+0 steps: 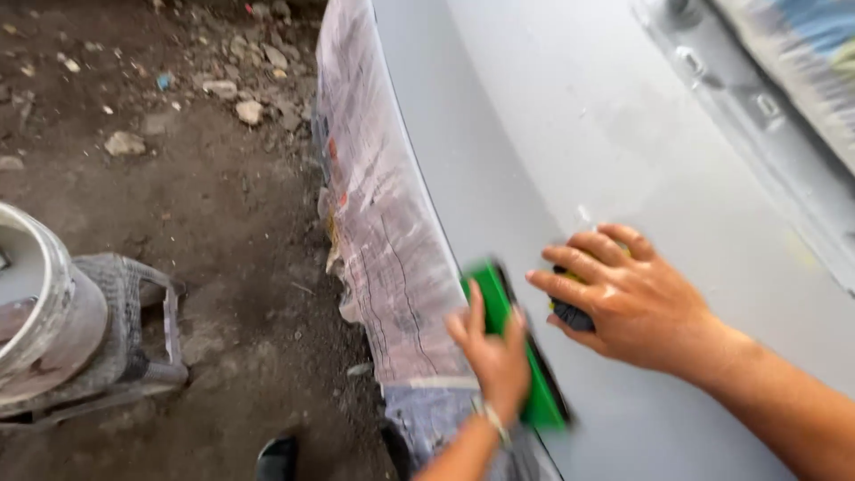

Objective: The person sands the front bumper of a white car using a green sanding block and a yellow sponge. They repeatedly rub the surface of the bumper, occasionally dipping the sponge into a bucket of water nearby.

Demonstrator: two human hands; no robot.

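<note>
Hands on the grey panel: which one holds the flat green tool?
The left hand, nearer the newspaper masking, holds the green tool. The right hand instead covers a small dark pad on the panel.

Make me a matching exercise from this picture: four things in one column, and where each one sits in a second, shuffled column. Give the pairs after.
Things:
1. green block
2. newspaper masking
3. white bucket
4. dark pad

Places:
A. under the right hand, on the grey panel
B. taped along the grey panel's edge
C. in the left hand, at the panel's edge
D. far left, on a grey stool on the dirt ground

Pairs: 1-C, 2-B, 3-D, 4-A
</note>
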